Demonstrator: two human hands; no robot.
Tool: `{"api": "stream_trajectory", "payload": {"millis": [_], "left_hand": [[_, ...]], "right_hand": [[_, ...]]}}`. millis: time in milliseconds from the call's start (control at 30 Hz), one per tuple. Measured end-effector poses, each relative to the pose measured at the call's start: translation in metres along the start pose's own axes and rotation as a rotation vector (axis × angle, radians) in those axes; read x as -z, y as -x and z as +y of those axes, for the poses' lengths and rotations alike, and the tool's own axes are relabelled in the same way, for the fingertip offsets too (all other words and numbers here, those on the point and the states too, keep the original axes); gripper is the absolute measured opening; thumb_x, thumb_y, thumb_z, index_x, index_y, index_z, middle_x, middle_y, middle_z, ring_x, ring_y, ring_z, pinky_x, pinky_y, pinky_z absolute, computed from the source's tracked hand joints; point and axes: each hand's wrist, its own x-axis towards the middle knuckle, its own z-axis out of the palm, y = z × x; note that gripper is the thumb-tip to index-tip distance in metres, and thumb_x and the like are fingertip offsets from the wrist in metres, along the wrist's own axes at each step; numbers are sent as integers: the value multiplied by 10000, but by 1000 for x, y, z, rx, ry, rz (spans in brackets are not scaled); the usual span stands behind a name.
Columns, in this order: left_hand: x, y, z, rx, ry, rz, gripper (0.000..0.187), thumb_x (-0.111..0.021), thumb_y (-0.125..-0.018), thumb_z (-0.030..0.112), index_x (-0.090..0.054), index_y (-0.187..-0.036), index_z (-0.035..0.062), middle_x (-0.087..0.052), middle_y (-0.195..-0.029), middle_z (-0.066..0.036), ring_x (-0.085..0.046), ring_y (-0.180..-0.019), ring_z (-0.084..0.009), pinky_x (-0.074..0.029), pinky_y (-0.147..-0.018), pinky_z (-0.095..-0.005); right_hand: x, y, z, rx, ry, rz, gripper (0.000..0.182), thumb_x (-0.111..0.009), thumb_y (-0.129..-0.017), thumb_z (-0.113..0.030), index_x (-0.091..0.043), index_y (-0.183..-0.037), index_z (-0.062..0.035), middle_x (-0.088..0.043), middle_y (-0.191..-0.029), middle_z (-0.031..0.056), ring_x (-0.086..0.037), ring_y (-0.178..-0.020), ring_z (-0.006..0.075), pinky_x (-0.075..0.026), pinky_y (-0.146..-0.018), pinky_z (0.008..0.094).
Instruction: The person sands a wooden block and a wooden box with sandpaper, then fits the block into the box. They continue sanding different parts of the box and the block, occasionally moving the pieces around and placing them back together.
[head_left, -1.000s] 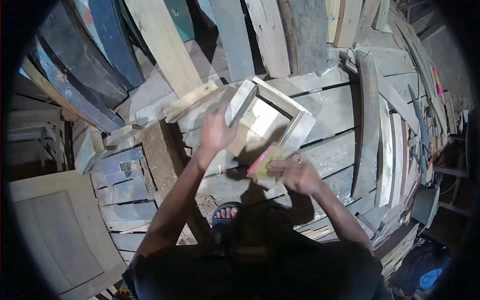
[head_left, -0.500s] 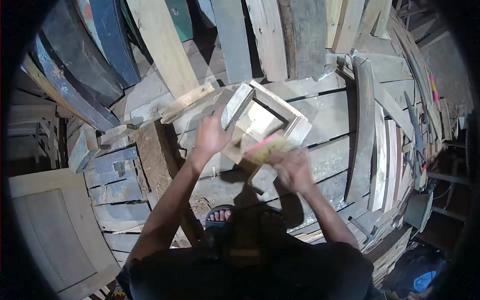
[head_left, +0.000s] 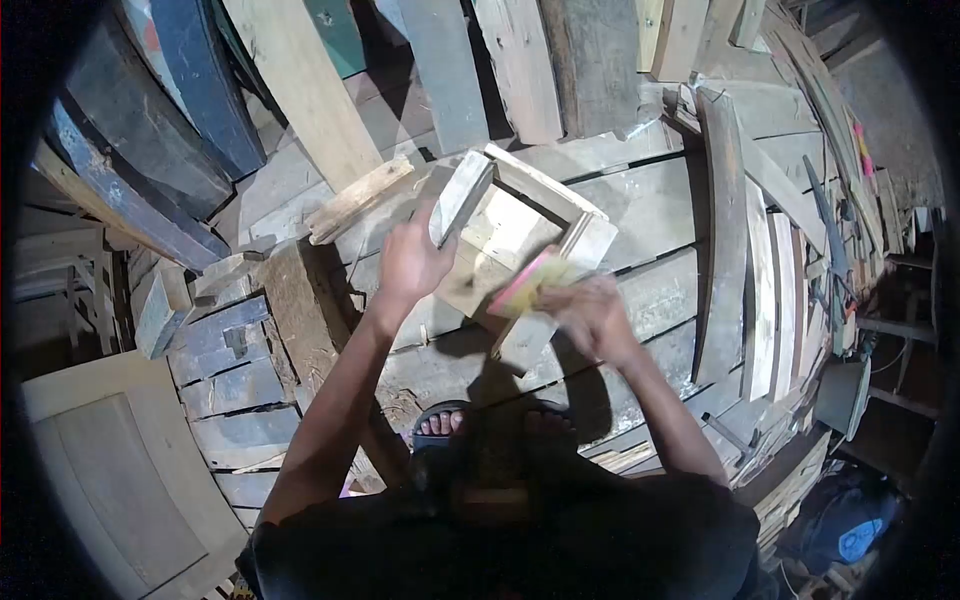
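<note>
An open wooden box (head_left: pixel 545 177), four-sided and built of short boards, lies on the planks in front of me. My left hand (head_left: pixel 412 265) is closed round its grey left side board (head_left: pixel 463 197), steadying that corner. In my right hand (head_left: pixel 588 312) is a flat yellow-and-pink piece (head_left: pixel 522 285), blurred at its edges, so I cannot tell its exact kind. It is at the box's near right side board (head_left: pixel 530 342) and overlaps that board's edge in this view. Light falls on the bare wood inside the box.
Several long boards (head_left: pixel 430 75) lean along the far side. A curved grey board (head_left: pixel 722 230) and stacked strips lie to the right. On the left are a thick brown beam (head_left: pixel 295 300) and a panelled door (head_left: pixel 120 480). My sandalled feet (head_left: pixel 440 422) stand just below the box.
The scene has shifted slightly up and left in view. My right hand has moved a little with the yellow-and-pink piece, which is now tilted more steeply. My left hand keeps its hold.
</note>
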Motion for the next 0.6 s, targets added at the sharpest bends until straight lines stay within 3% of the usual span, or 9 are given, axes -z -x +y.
{"api": "stream_trajectory", "payload": {"millis": [67, 100, 133, 267, 300, 400, 433, 567, 600], "left_hand": [[0, 0, -2, -10, 1, -2, 567, -799, -926, 266, -624, -1429, 71, -757, -984, -344, -729, -930, -559, -593, -856, -621], [1, 1, -1, -14, 7, 1, 573, -799, -927, 266, -622, -1436, 70, -757, -984, -345, -730, -933, -560, -594, -862, -621], [2, -1, -1, -22, 8, -1, 579, -799, -928, 266, -621, -1443, 70, -757, -984, -346, -731, -936, -560, -594, -867, -621], [1, 0, 2, 11, -64, -14, 610, -802, -925, 247, -607, -1475, 70, -767, -1017, -335, -734, -971, -554, -591, -902, -627], [0, 0, 0, -32, -38, 22, 616, -803, -921, 233, -603, -1478, 64, -763, -1010, -338, -729, -964, -559, -593, -883, -625], [7, -1, 10, 12, 0, -16, 614, -804, -915, 231, -604, -1471, 66, -753, -993, -351, -723, -948, -568, -595, -858, -621], [7, -2, 8, -25, -6, -6, 612, -806, -909, 227, -603, -1465, 73, -746, -981, -358, -719, -940, -570, -594, -844, -621], [1, -1, 1, -55, -19, 32, 607, -806, -909, 224, -599, -1462, 81, -753, -1007, -351, -721, -951, -563, -589, -847, -632], [0, -2, 2, -38, 1, 20, 605, -806, -910, 225, -602, -1461, 82, -755, -1016, -349, -723, -955, -562, -591, -852, -631]], "right_hand": [[11, -12, 6, -127, 199, 310, 136, -747, -999, -152, -842, -1094, -127, -820, -1303, 56, -760, -1262, 204, -491, -1027, 417], [-8, -9, -4, -105, 165, 350, 112, -736, -1003, -135, -827, -1050, -90, -824, -1288, 89, -753, -1279, 211, -483, -995, 408], [-10, 2, -25, -2, 214, 112, 124, -704, -1021, -102, -825, -1044, -98, -811, -1325, 81, -737, -1310, 198, -486, -1037, 399], [-18, 22, -33, 207, -42, -304, 182, -689, -1016, -141, -849, -1099, -166, -803, -1356, 40, -703, -1365, 184, -500, -1069, 386], [-11, 11, -21, 71, -76, -207, 205, -671, -1031, -137, -853, -1123, -158, -803, -1350, 60, -714, -1345, 187, -499, -1060, 395], [15, -15, 11, -69, 248, 330, 248, -703, -1016, -128, -841, -1222, -137, -792, -1366, 80, -737, -1306, 234, -489, -1009, 420], [4, -12, -4, -110, 337, 330, 263, -722, -1004, -110, -831, -1243, -127, -786, -1383, 81, -724, -1328, 217, -472, -1006, 412], [-26, 32, -37, 275, 92, -227, 229, -762, -970, -89, -836, -1170, -172, -791, -1390, 8, -695, -1373, 189, -471, -1093, 365], [-19, 27, -32, 204, 83, -147, 214, -770, -969, -110, -835, -1165, -165, -790, -1392, 10, -704, -1355, 177, -476, -1097, 381]]}}
